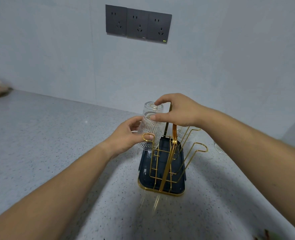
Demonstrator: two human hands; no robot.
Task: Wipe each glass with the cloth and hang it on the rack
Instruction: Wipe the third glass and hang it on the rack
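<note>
Seen from the head: gripping the ribbed glass [149, 134] round its side with the left hand [126, 137], mouth down, right at the near left hook of the rack [173, 142], likely to hang and drip. Pinching its top with the right hand [176, 110], probably to steady. Just behind, a second glass [152, 106] already hung. No cloth in either hand.

Perhaps four glasses [150, 132], one gold rack [174, 135], one dark tray [181, 185], three wall sockets [137, 23]
</note>
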